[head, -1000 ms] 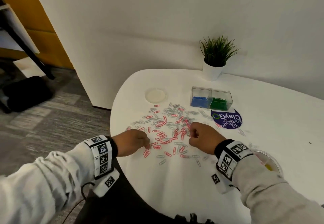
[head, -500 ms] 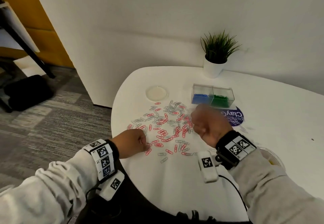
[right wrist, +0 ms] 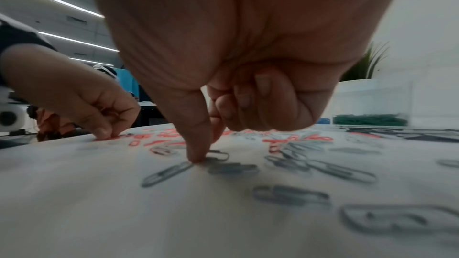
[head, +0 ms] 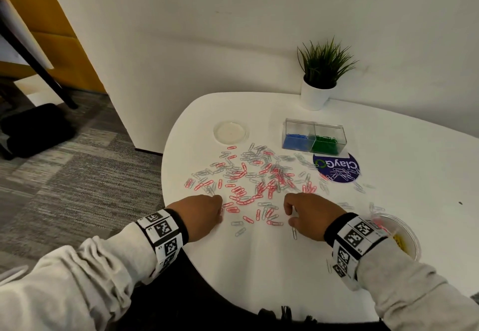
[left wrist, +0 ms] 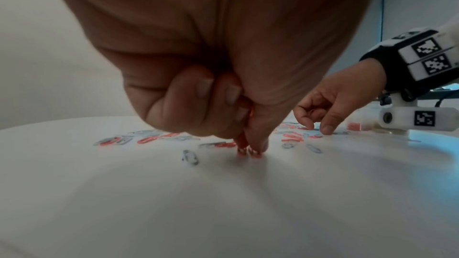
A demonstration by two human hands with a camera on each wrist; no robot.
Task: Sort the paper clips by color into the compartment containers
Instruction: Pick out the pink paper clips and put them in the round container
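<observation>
Red and silver paper clips (head: 254,180) lie scattered across the white table (head: 259,266). A clear two-compartment container (head: 315,136) at the back holds blue clips on its left and green clips on its right. My left hand (head: 220,210) is at the near left of the pile. In the left wrist view its fingertips (left wrist: 250,149) pinch red clips (left wrist: 248,153) against the table, and more red shows inside the curled fingers. My right hand (head: 290,216) is down at the near right. Its thumb and forefinger (right wrist: 203,156) pinch at a silver clip (right wrist: 218,155).
An empty round clear dish (head: 230,131) sits at the back left. A round tub (head: 404,237) with yellow inside is by my right wrist. A potted plant (head: 320,79) stands against the wall, and a blue sticker (head: 337,167) lies beside the container. The table edge curves close on my left.
My right hand rose toward the compartment container half a second ago and has come back down to the near silver clips. My left hand has stayed at the near left of the pile.
</observation>
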